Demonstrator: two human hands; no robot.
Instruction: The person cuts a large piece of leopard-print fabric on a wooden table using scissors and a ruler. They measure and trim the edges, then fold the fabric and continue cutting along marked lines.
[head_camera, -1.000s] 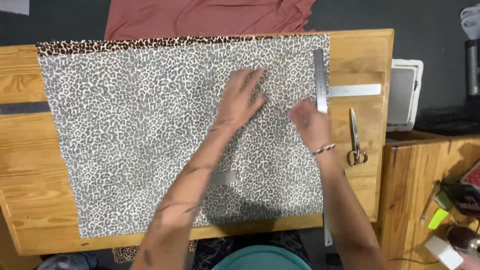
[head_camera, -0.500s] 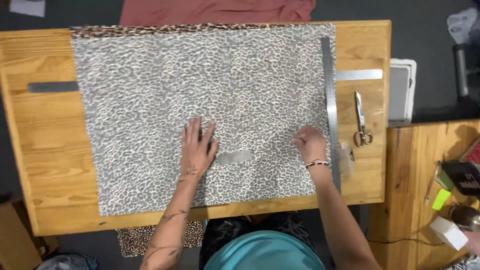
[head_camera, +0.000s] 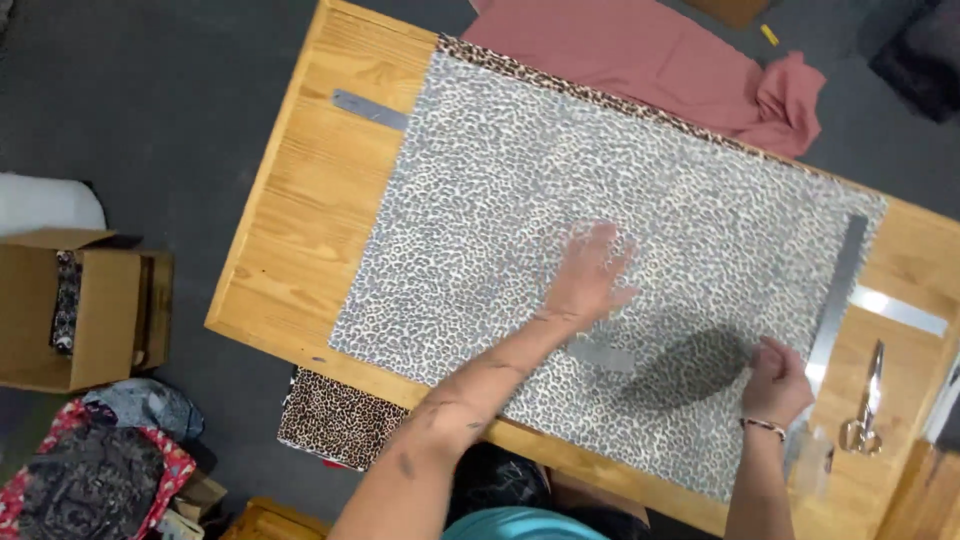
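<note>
Grey floor surrounded a wooden worktop (head_camera: 300, 230) seen from above; at far left an open cardboard box (head_camera: 80, 310) stood beside a heap of patterned cloth (head_camera: 95, 480); a length of leopard-print fabric (head_camera: 500, 200) lay spread flat across most of the worktop, its near edge hanging off the front; the left hand (head_camera: 590, 275), blurred, lay flat on the middle of the fabric, its grip open with fingers spread; pink cloth (head_camera: 680, 55) draped off the far edge behind; the right hand (head_camera: 775, 380) sat at the fabric's right edge, its grip closed, though on what could not be told; a long metal ruler (head_camera: 840, 290) lay just beside it along that edge; scissors (head_camera: 865, 410) rested on bare wood further right.
</note>
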